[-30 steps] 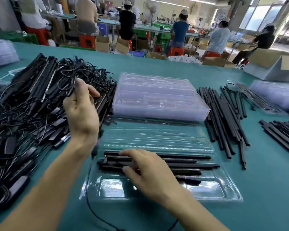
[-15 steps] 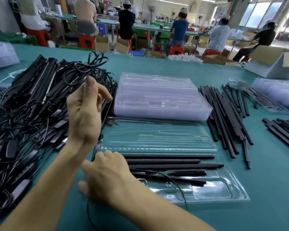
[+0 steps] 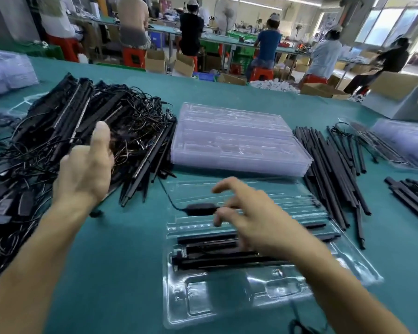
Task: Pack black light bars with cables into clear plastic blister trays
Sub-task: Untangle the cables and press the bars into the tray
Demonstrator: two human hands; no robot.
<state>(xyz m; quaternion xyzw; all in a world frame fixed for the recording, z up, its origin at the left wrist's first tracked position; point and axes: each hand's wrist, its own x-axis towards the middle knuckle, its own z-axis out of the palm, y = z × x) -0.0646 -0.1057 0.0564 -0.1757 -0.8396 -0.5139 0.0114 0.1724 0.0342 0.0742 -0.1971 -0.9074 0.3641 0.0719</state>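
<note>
Right hand (image 3: 258,220) over the open blister tray (image 3: 227,297), fingers loosely curled. Motion blur hides whether the fingertips pinch the inline controller (image 3: 200,209) lying just beside them.

Left hand (image 3: 87,169) raised, fingers apart and empty, in front of the heap of cabled bars (image 3: 94,131).

Several light bars (image 3: 215,259) lie along the tray's middle channels. The cable (image 3: 169,196) runs off the controller across the tray's far edge onto the tabletop (image 3: 130,237).

Beyond are a stack of empty trays (image 3: 237,141) and, at right, plain black bars (image 3: 328,165).

Likely fault: slack cable draped over the channels may snag, drag seated bars loose, or keep the controller out of its pocket.
</note>
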